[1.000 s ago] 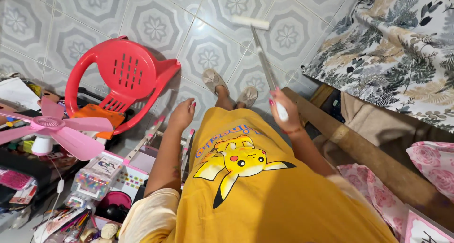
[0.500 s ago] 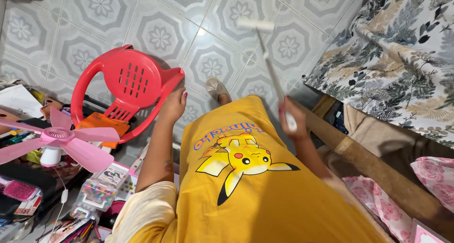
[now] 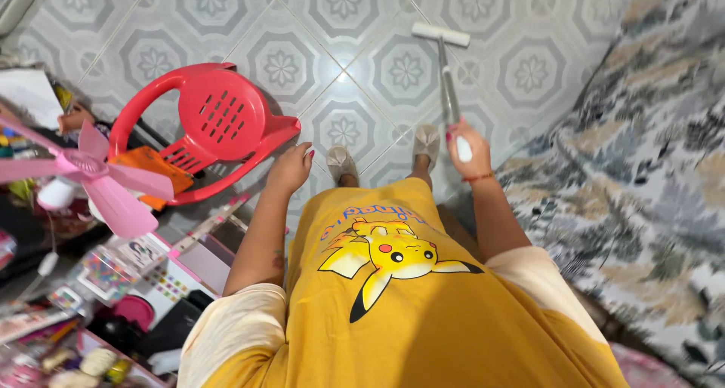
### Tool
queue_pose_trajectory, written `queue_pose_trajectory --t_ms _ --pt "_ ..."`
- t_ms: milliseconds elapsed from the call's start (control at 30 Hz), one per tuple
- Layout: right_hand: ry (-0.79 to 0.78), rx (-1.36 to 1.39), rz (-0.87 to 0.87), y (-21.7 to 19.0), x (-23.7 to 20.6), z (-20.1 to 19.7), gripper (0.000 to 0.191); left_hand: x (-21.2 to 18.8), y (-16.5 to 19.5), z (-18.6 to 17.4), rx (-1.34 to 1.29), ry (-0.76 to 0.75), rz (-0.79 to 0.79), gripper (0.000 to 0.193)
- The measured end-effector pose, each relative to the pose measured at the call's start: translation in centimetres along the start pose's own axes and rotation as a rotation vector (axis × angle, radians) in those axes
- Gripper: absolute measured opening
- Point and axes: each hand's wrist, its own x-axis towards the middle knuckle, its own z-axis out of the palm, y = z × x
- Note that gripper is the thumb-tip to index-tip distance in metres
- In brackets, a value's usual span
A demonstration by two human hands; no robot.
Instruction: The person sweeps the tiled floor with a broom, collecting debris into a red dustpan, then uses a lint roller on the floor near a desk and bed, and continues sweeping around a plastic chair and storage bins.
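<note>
Grey patterned floor tiles fill the upper part of the view, each one printed with an octagon and flower motif, and a bright patch of light glares on them near the middle. Standing on them is a person in a yellow shirt with a cartoon print, feet in pale slippers.

Their right hand is closed around the white grip of a long-handled mop, fingers wrapped about the end of the handle. Its thin metal shaft slants up and away from the body, and the flat white head lies on the tiles well ahead of the feet. A thin red band circles that wrist.

Their left hand holds nothing; it hangs loosely with fingers curled downward, just beside the edge of a red plastic chair that lies tipped on its side. I cannot tell whether it touches the rim.

Left of the chair a pink fan stands with its blades spread, and below it lies a clutter of small boxes and toys. On the right, a bed covered in grey leaf-patterned cloth runs down the frame, close beside the right arm.
</note>
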Motion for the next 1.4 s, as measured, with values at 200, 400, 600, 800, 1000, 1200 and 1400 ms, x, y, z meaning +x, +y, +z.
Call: queue_pose_trajectory --t_ms 200,400,600,800,1000,1200,1400 --pt "-0.479 1.463 0.789 3.0 -4.3 -9.0 0.031 -2.1 3.3 1.6 -0.111 0.187 -0.216 0.038" --pt "-0.815 0.813 0.719 5.0 7.1 -11.3 0.039 -3.3 10.2 4.9 -0.329 0.317 -0.376 0.04" --pt "-0.745 0.215 -0.447 0.9 24.5 -1.8 0.009 -7.0 14.7 8.2 -0.432 0.247 -0.57 0.043" --pt "-0.935 0.183 -0.485 1.8 23.6 -6.1 0.012 -9.8 12.3 6.6 -0.494 0.459 -0.754 0.043" --pt "-1.141 0.242 -0.469 2.8 28.0 -7.8 0.006 -7.9 16.0 5.9 -0.58 0.75 -0.798 0.04" --pt "-1.128 0.254 -0.757 -1.0 41.7 5.2 0.005 -3.6 26.3 9.2 -0.829 1.015 -0.974 0.04" --pt "-1.23 0.209 -0.814 4.3 48.7 2.2 0.005 0.8 37.4 15.6 -0.866 1.109 -1.146 0.04"
